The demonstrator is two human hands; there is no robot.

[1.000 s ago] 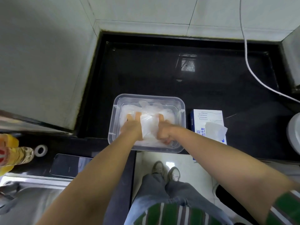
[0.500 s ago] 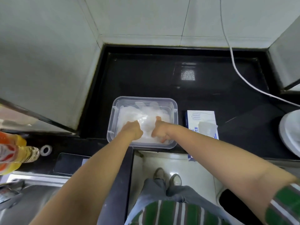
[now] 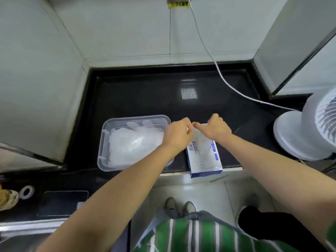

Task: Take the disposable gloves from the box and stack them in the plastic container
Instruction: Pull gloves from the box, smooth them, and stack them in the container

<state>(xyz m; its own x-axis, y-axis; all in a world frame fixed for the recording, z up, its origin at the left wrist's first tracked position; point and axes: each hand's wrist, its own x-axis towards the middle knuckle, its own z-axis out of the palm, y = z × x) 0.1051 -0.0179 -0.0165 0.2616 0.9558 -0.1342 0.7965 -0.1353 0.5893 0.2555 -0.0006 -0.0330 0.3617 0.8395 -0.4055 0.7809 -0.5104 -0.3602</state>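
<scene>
Two hands meet above the glove box [image 3: 204, 160], and both are yours. Your left hand [image 3: 179, 138] hangs over the box's 10 o'clock corner. Your right hand [image 3: 215, 130] is over its 12 o'clock end, close beside the left and nearly touching it. The fingers of both hands are curled in tight. Between them they pinch the top edge of one thin, see-through glove [image 3: 202, 142], and your right thumb points across toward the left hand. The glove drapes down from that pinch over the top of the box. Where it leaves the box opening is hidden under the film and your hands.

The box is white and blue and lies flat on the black desk [image 3: 145, 95], with its long side running from 12 to 6 o'clock. Its near end juts just past the desk's front edge.

At the box's 9 o'clock, just beside it, stands the plastic container [image 3: 104, 142], clear and lidless. Your left forearm crosses its 4 o'clock corner. Inside it the stacked gloves [image 3: 131, 144] form a loose, pale heap that covers most of the floor.

At 3 o'clock from the box, well apart, stands a white fan [image 3: 305, 131]. A white cable [image 3: 220, 71] runs down the wall from 12 o'clock toward it. Far off at 8 o'clock lie a dark phone [image 3: 63, 202] and a tape roll [image 3: 27, 191].
</scene>
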